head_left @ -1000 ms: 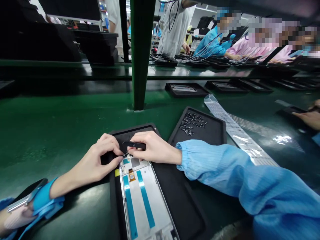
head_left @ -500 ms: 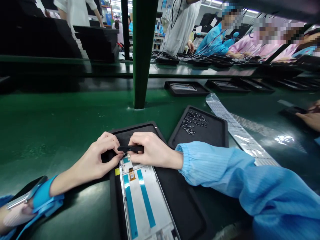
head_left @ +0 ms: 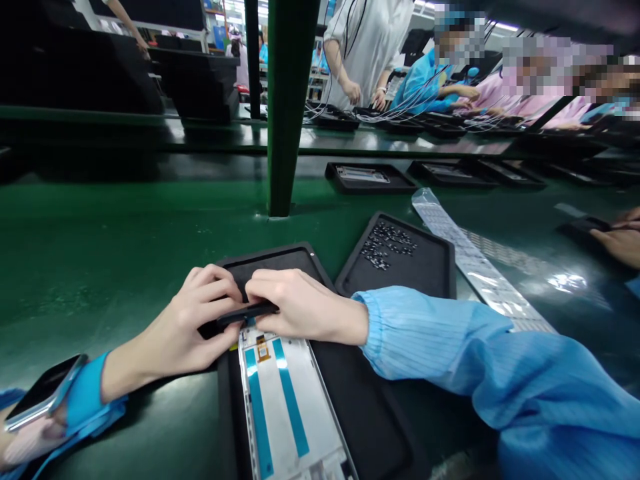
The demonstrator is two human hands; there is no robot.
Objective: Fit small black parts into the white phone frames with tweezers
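A silvery phone frame [head_left: 280, 400] with two blue strips and an orange flex piece lies in a black tray [head_left: 355, 407]. At its top end both hands meet. My right hand [head_left: 300, 303] is closed on a slim black tool [head_left: 247, 312], which slants across the frame's top. My left hand [head_left: 205, 320] has its fingers bent round the tool's left end, thumb at the frame's upper left corner; whether it grips the tool or a small part is hidden.
Another black tray [head_left: 425, 267] holds many small dark parts [head_left: 383, 247]. Beside it lies a clear strip of parts [head_left: 480, 267]. A green post [head_left: 285, 120] stands ahead. Trays [head_left: 370, 177] line the conveyor behind. Another person's hand [head_left: 623, 240] is at the right edge.
The black tool has tilted, and its left end now lies lower and further left. My left hand's fingers have come down over it. Behind, a standing person's hands have come into view.
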